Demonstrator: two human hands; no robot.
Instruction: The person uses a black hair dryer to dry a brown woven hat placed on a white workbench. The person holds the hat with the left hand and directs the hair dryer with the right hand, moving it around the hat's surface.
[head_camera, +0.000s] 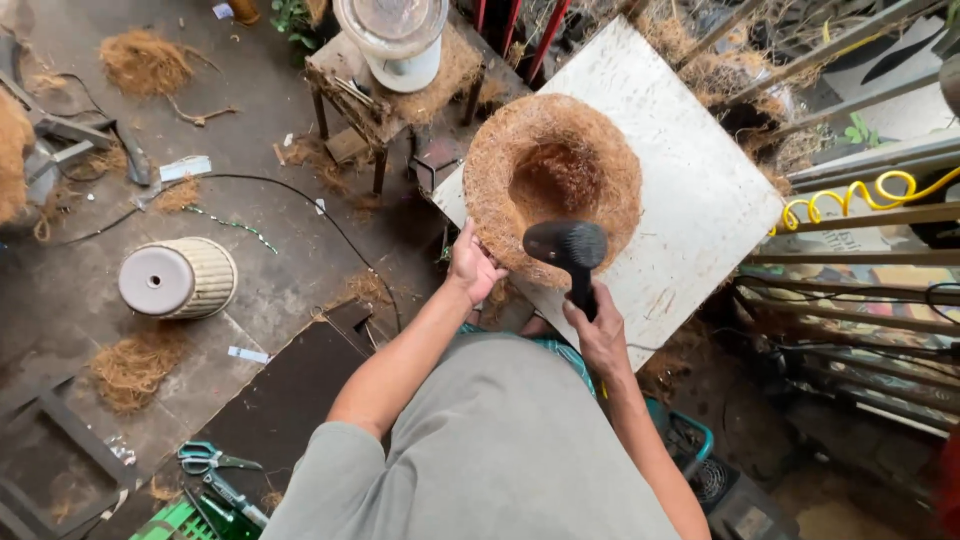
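Observation:
A round brown coir-fibre pot (553, 183) with a hollow middle lies on a white board (690, 190). My left hand (472, 266) grips the pot's near left rim. My right hand (598, 330) is closed around the handle of a black brush (566, 245), whose oval head hovers over the pot's near rim. My grey shirt fills the bottom centre of the view.
A white ribbed pot (180, 279) lies on its side on the concrete floor at left, with coir clumps (145, 62) around it. A small wooden stool (385, 95) carries a white appliance. Scissors (205, 458) lie bottom left. Metal racks (860, 230) stand at right.

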